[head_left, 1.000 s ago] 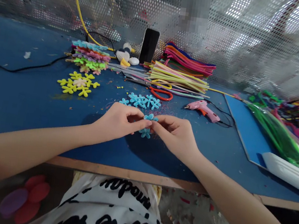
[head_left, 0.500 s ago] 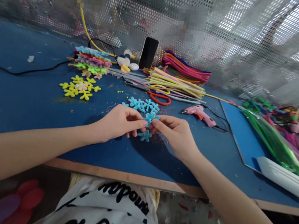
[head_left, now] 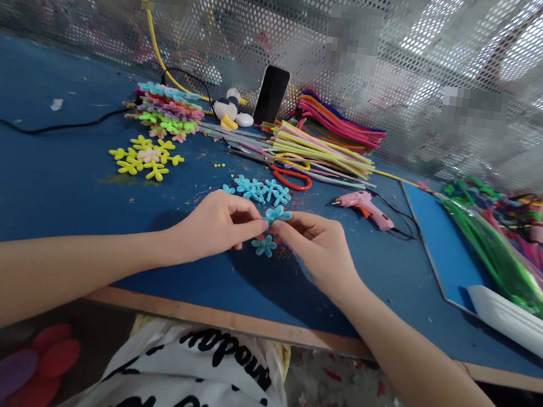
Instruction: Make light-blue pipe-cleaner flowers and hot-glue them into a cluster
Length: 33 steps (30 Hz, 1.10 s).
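Observation:
My left hand [head_left: 216, 225] and my right hand [head_left: 319, 244] meet over the blue table [head_left: 51, 186], fingertips pinched together on a small blue pipe-cleaner flower [head_left: 277, 214]. A second blue flower [head_left: 264, 245] lies on the table just below the fingertips. Behind the hands sits a cluster of several more blue flowers [head_left: 258, 189].
Yellow flowers [head_left: 145, 157] and a stack of mixed-colour flowers [head_left: 167, 112] lie at the left. Bundled pipe cleaners [head_left: 324, 147], red-handled scissors [head_left: 291, 177], a pink glue gun [head_left: 363, 204] and an upright phone [head_left: 271, 95] sit behind. Green and pink pipe-cleaner packs [head_left: 501, 259] fill the right, before a perforated metal screen.
Both hands stay pinched on the blue flower, turning it slightly between the fingertips. The view has shifted a little downward.

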{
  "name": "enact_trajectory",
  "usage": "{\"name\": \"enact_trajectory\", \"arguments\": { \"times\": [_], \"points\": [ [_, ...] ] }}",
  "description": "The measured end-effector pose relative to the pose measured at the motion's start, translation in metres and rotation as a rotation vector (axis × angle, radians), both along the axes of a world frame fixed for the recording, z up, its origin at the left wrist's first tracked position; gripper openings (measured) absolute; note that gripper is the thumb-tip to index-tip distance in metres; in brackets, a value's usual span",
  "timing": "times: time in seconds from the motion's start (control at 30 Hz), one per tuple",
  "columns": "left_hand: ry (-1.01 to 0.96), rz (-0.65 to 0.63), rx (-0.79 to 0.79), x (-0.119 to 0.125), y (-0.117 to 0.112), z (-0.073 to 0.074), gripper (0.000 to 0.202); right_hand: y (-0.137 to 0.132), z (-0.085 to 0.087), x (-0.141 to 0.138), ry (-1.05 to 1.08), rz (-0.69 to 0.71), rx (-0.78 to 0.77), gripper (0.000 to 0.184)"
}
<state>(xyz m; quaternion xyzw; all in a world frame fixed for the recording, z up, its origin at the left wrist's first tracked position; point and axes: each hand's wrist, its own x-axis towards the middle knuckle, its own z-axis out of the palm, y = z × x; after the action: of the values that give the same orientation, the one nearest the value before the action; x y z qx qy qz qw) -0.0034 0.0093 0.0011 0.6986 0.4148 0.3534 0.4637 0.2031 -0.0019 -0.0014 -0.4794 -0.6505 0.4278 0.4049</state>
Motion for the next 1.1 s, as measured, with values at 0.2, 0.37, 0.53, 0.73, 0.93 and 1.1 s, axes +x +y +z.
{"name": "enact_trajectory", "arguments": {
  "times": [0.2, 0.37, 0.53, 0.73, 0.93, 1.1],
  "points": [
    [-0.036, -0.02, -0.066, 0.0001, 0.0036, 0.0018, 0.021, 0.002, 0.0051, 0.0031, -0.003, 0.063, -0.037, 0.027],
    [-0.044, -0.034, -0.117, 0.0016, 0.0061, 0.0001, 0.016, 0.0024, 0.006, 0.003, -0.115, 0.057, 0.006, 0.032],
    [0.03, -0.076, -0.068, 0.0008, 0.0062, 0.0002, 0.021, 0.0019, 0.0057, 0.0012, -0.14, 0.051, 0.017, 0.034],
    [0.044, -0.085, -0.101, 0.0022, 0.0049, -0.0025, 0.022, 0.002, 0.0063, 0.0031, -0.218, 0.03, 0.061, 0.034],
    [-0.123, -0.055, -0.19, 0.0053, 0.0069, -0.0035, 0.022, 0.0058, 0.0065, 0.0098, 0.004, 0.122, -0.067, 0.027],
    [-0.182, -0.073, -0.215, 0.005, 0.0075, -0.005, 0.02, 0.0071, 0.0037, 0.0099, 0.069, 0.098, -0.108, 0.027]
  ]
}}
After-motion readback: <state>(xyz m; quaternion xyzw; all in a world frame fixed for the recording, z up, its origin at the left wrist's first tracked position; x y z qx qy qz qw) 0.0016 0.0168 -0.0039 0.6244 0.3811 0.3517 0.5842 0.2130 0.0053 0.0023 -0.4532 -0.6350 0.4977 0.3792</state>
